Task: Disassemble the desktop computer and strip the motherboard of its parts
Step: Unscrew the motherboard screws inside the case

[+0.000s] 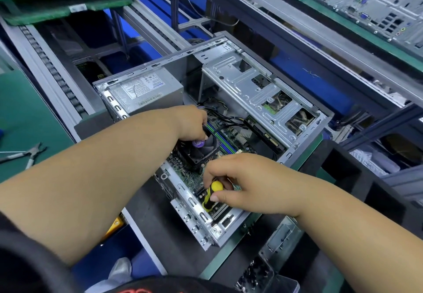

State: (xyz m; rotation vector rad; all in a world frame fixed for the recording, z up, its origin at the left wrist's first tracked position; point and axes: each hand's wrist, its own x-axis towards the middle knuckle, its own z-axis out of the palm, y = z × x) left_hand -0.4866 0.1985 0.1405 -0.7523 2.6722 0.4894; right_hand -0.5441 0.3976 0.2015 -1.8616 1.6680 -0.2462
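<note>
Both hands inside the open case, working screws around the cooler.

Right hand (231, 178) is pinched around a yellow-and-black screwdriver (211, 195), tip down on the near part of the motherboard (190, 176). Left hand (192, 122) is wrapped around a dark tool with a purple cap (198, 143), right at the far-left edge of the CPU fan (201, 153). I'd say keep each driver dead vertical and seated before turning, so nothing slips onto the board. The desktop computer (251, 82) lies on its side mid-bench, side panel off, power supply (142, 89) far left, empty drive cage (258, 91) far right, black cables still plugged in. Cutters (32, 153) sit off left.
</note>
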